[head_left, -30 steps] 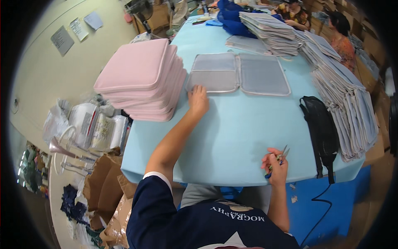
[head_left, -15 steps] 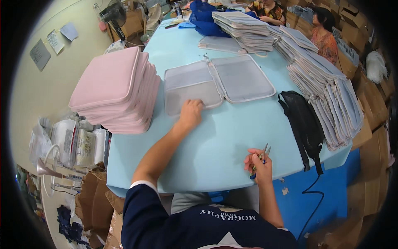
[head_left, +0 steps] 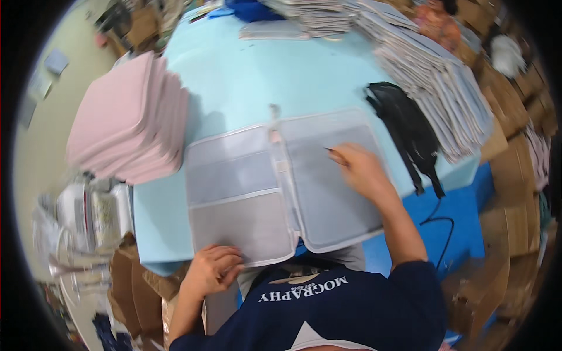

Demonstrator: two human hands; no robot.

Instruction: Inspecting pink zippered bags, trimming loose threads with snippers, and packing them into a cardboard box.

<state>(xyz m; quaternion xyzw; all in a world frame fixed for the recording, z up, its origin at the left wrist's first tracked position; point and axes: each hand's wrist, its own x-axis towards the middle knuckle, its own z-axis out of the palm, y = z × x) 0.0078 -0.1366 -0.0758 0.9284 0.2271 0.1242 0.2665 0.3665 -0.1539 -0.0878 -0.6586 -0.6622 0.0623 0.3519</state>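
A grey zip case (head_left: 240,225) lies unfolded at the table's near edge, its pocketed half on the left and its plain half on the right. Curled fingers of my left hand (head_left: 215,269) hold the case's near left corner. Above the plain half is my right hand (head_left: 362,171), closed around a pair of small scissors (head_left: 329,150). Only a dark tip of them shows past the fingers; motion blurs the rest.
A pile of pink cases (head_left: 117,117) stands on the left of the light blue table (head_left: 234,82). To the right lie a black mesh pouch (head_left: 404,128) and a long row of stacked grey cases (head_left: 445,99). Blue cloth (head_left: 252,10) and another person (head_left: 439,26) are at the far side.
The unfolded case has come toward me to the table's near edge, with my left hand at its corner. My right hand has moved up over the plain half. The head view has shifted.
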